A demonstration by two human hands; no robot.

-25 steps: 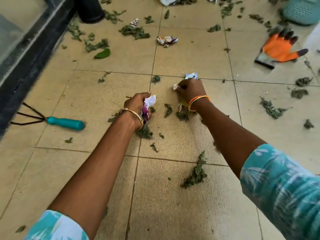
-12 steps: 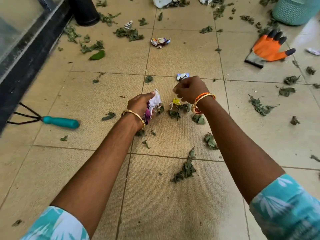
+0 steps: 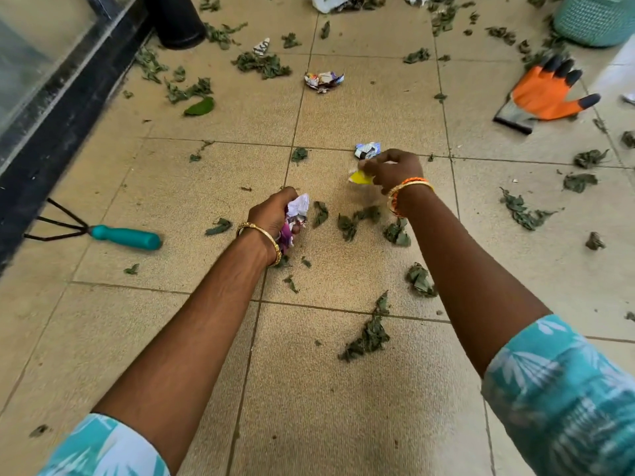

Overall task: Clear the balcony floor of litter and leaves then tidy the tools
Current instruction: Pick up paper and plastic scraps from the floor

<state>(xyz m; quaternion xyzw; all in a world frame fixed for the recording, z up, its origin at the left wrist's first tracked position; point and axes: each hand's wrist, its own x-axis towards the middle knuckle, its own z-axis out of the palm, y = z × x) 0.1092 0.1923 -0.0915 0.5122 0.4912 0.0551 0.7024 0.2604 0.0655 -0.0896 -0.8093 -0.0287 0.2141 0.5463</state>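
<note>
My left hand [image 3: 273, 213] is closed around a crumpled white and purple wrapper [image 3: 296, 216] just above the beige tiled floor [image 3: 343, 407]. My right hand [image 3: 393, 170] is raised over the floor and pinches a small yellow scrap [image 3: 360, 176]. Just beyond its fingers lies a blue and white scrap of paper [image 3: 367, 150]. Dry green leaves [image 3: 367, 336] are scattered between and around my arms. Farther off lies a crumpled coloured wrapper [image 3: 323, 80].
A teal-handled hand rake [image 3: 125, 237] lies at the left by the black door frame [image 3: 51, 111]. An orange and black work glove [image 3: 546, 94] lies at the right. A teal woven basket [image 3: 594, 18] and a black pot [image 3: 177, 20] stand at the back.
My right hand has lifted off the floor with the yellow scrap, leaving the leaves it covered lying exposed. My left hand still grips the wrapper and has barely shifted.
</note>
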